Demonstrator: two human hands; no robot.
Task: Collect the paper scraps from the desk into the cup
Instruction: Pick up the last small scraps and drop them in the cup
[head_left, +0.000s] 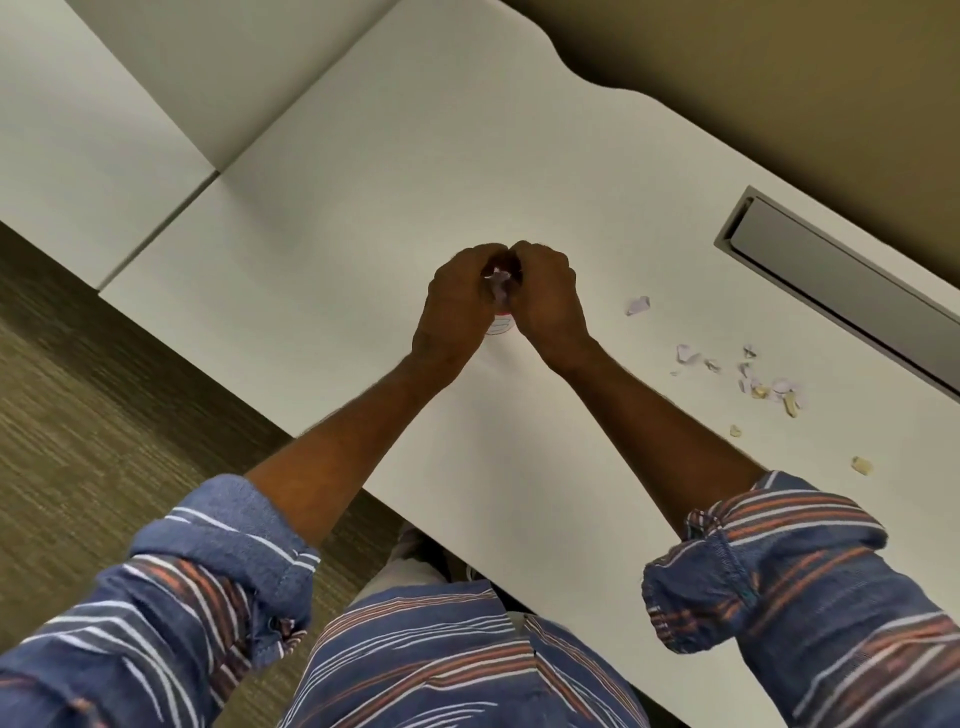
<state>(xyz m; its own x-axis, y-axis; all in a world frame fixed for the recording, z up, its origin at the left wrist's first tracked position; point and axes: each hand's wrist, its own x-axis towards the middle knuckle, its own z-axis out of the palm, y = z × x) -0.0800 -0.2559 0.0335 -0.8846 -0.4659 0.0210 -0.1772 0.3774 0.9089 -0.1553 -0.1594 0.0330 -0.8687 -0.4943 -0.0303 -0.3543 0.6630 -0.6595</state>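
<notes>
Head view: both hands' fingers curl around crumpled pale scraps (497, 283) above a mostly hidden cup (500, 328) — more litter the desk (363, 182).

**White desk, carpet and tan wall**

A white desk (395, 171) with a wavy far edge fills most of the view. A grey recessed cable tray (836, 291) is set into it at the right. A second white surface (78, 156) abuts it on the left. Grey-brown striped carpet (104, 374) covers the floor. A tan wall (779, 78) rises behind. Light is soft and even.
</notes>
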